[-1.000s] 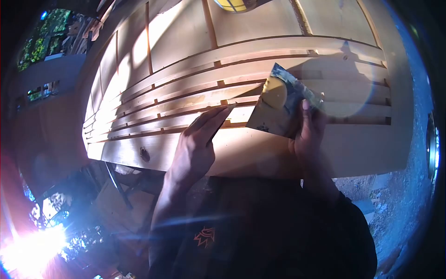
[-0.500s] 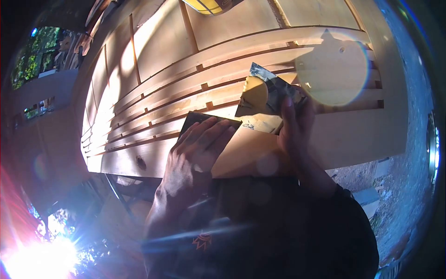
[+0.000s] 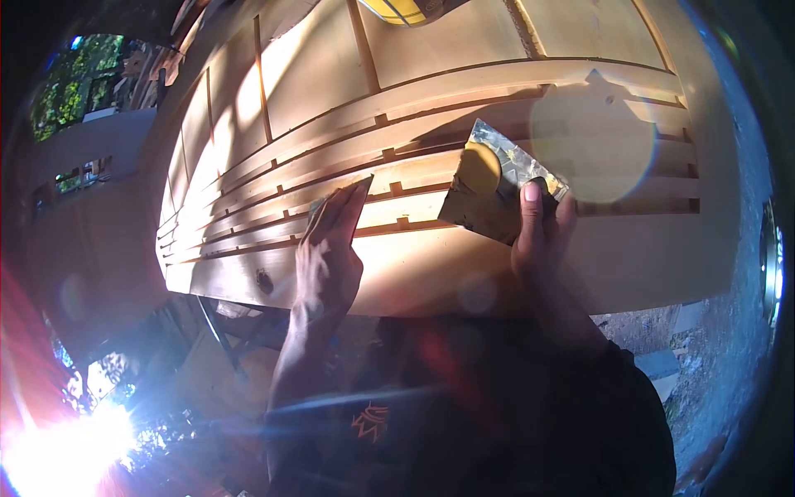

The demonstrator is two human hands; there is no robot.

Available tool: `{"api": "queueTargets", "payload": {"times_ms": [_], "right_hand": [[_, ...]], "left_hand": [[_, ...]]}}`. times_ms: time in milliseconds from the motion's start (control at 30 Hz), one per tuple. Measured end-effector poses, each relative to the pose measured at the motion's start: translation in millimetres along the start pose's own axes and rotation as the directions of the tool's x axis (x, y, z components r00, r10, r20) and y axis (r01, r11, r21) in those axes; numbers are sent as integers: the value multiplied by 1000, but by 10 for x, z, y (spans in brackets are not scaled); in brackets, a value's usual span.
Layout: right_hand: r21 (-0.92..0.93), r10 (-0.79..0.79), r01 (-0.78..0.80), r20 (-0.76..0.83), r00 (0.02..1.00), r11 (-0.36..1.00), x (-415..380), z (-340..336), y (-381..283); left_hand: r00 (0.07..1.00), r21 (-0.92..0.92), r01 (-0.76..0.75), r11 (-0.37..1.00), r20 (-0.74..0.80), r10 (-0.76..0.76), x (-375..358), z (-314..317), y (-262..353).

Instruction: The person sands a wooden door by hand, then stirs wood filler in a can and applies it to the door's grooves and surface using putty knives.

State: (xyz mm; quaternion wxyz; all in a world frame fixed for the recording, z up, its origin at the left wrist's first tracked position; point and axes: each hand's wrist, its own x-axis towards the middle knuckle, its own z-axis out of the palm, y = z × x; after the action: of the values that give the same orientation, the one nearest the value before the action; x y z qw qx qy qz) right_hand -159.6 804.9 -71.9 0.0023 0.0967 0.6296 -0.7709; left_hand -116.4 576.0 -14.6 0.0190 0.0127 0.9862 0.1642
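Note:
My right hand [image 3: 538, 224] grips a flat rectangular plate [image 3: 517, 164] by its right corner, thumb on top. The plate is smeared dark and grey, with a smooth yellow-tan mound of putty [image 3: 479, 169] near its left side. My left hand [image 3: 328, 240] is closed on a thin dark putty spreader [image 3: 363, 199], turned edge-on so only a narrow side shows past the fingers. Both hands are over the near part of a large pale wooden panel [image 3: 414, 269] with long slats and slots.
Raised wooden strips [image 3: 363, 45] divide the panel's far half. Beyond them, a yellow object [image 3: 403, 10] is cut off by the top edge. A dark knot [image 3: 263, 281] marks the near left board. Strong sun glare comes from the lower left.
My left hand has tilted the spreader from lying flat to edge-on, moving slightly up and left. The plate in my right hand has shifted right and turned, with my thumb now plainly visible.

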Motion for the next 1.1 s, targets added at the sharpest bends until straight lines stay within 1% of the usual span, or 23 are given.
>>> {"api": "queueTargets", "payload": {"times_ms": [67,100,133,167,233,267,333,400,433,500,567,600,633,667,700,733,767,833,900,933,967,1033,1100], "right_hand": [[49,2,-1,-27,1000,999,3,38,-13],[50,-1,2,-25,1000,999,-7,47,-9],[50,-7,8,-18,1000,999,-2,50,-7],[51,-14,15,-14,1000,999,3,62,-8],[2,-20,20,-6,1000,1000,-13,55,-6],[-17,-20,20,8,1000,1000,-22,36,14],[-29,-38,38,3,999,999,20,47,30],[-38,0,-1,-29,1000,999,3,61,-6],[-43,15,-16,-40,999,999,7,69,-13],[-45,0,0,-7,1000,999,19,56,17],[-58,0,-1,-7,1000,998,6,56,19],[2,40,-40,-35,999,999,10,64,27],[60,86,-82,-59,995,995,8,71,30],[120,128,-118,-77,989,986,6,80,28],[87,91,-85,-62,994,993,20,81,27],[54,56,-53,-42,998,997,33,60,27],[21,21,-21,-21,1000,1000,45,34,29],[70,-5,5,6,1000,998,71,22,49],[73,9,-9,1,1000,997,59,29,-8],[63,2,-2,-1,1000,998,51,26,9],[56,-7,7,2,1000,998,41,33,40],[53,-22,22,2,1000,998,44,63,45],[50,-32,32,-9,999,998,57,69,30]], "left_hand": [[1000,66,-6,998,-14,7,-50,218,-33],[1000,129,-2,992,-23,5,-93,329,-17],[998,250,21,968,-70,-3,-136,423,59],[997,199,21,980,-83,-5,-150,426,51],[1000,130,-25,991,9,24,-162,243,6],[999,103,-7,995,52,1,-217,173,26],[997,50,79,996,-26,-78,-134,-36,36],[982,8,164,986,-99,-162,-115,-164,-44],[972,40,227,973,-70,-224,-51,-241,-65],[955,121,292,949,16,-296,-43,-195,-210],[941,159,320,934,61,-333,5,-89,-158],[937,168,323,931,85,-340,65,-78,-46],[967,114,233,966,79,-242,91,-44,34],[961,102,237,966,120,-248,139,-29,201],[957,88,237,968,152,-248,211,-58,331],[959,-51,246,968,159,-235,255,-108,364],[935,-112,314,943,206,-287,269,-174,327],[949,-94,253,963,219,-228,303,-397,121],[848,11,390,921,385,-364,399,-637,-32],[894,14,175,985,416,-165,462,-683,-158],[765,78,339,938,557,-323,529,-728,-200],[749,-2,213,977,643,-162,612,-653,-494],[701,36,189,981,695,-161,719,-641,-572]]}}
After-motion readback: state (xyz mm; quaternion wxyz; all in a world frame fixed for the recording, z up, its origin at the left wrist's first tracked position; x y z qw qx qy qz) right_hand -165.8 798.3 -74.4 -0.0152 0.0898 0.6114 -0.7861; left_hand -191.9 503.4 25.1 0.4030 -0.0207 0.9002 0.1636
